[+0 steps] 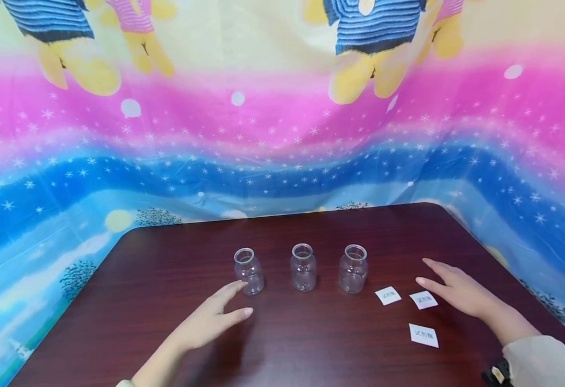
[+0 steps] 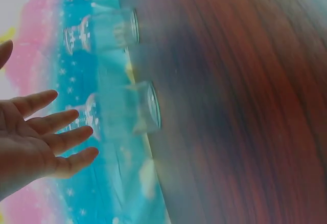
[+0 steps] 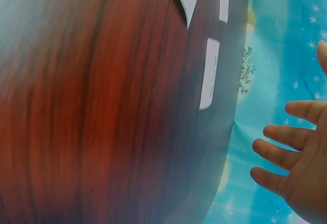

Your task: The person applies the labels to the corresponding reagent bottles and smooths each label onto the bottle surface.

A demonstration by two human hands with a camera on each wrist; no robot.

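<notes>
1. Both the left hand [image 1: 209, 320] and the right hand [image 1: 461, 293] hang bare above the wood-grain tabletop [image 1: 340, 344], fingers spread and thumbs held apart, pinching nothing that we can see.

2. Three clear, uncapped glass bottles stand upright in a row across the middle: we count the left bottle [image 1: 254, 273], the middle bottle [image 1: 304, 273] and the right bottle [image 1: 352, 274], none touching its neighbor.

3. Three white paper labels lie to the right of that row: the inner label [image 1: 388, 295] near the right bottle, the outer label [image 1: 423, 300] close by the right hand, and the near label [image 1: 423, 336] toward the wearer. We read their print as 试剂瓶, "reagent bottle."

4. Left fingertips cross in front of the left bottle in the head view; we cannot tell whether they touch the glass.

5. Handling, we judge, is at its opening stage: a reach or a pause, with no label on any bottle.

6. Next, in our judgment, the work calls for a fine thumb-and-finger pinch on one label's edge, with the other hand steadying a bottle.
</notes>
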